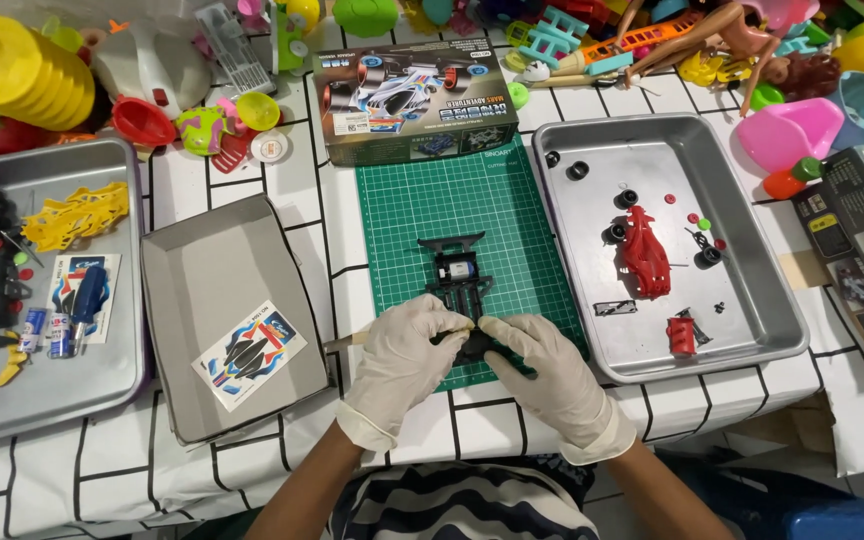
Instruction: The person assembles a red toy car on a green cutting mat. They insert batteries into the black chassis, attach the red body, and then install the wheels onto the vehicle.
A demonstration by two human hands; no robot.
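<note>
**A:** From the head camera, what are the hands doing?

**B:** Both wear pale gloves. The left hand (404,352) has its fingers (439,318) curled narrow around a thin wooden stick (352,340), whose free end pokes out leftward past the knuckles. The right hand (544,372) has its fingers (500,328) pinched onto the near end of the black toy-car chassis (459,280). The two sets of fingertips almost meet over that near end.

**A:** And where does the chassis lie?

**B:** It lies on the green cutting mat (442,215), running straight away from the fingertips; its far end, with a small silver motor part, is clear of both hands.

**A:** What is beyond the fingers?

**B:** Past the mat's far edge stands the model-car box (414,100), and beyond it a jumble of coloured plastic toys.

**A:** To the right of the right fingers?

**B:** A metal tray (742,300) with a red car body shell (644,255), small black wheels and a few loose bits.

**A:** And to the left of the left fingers?

**B:** Just beside them, a grey cardboard lid (222,270) holding a sticker sheet (249,352). Further left, a second metal tray (102,390) holds a blue-handled screwdriver (87,300) and a yellow parts frame (74,213).
</note>
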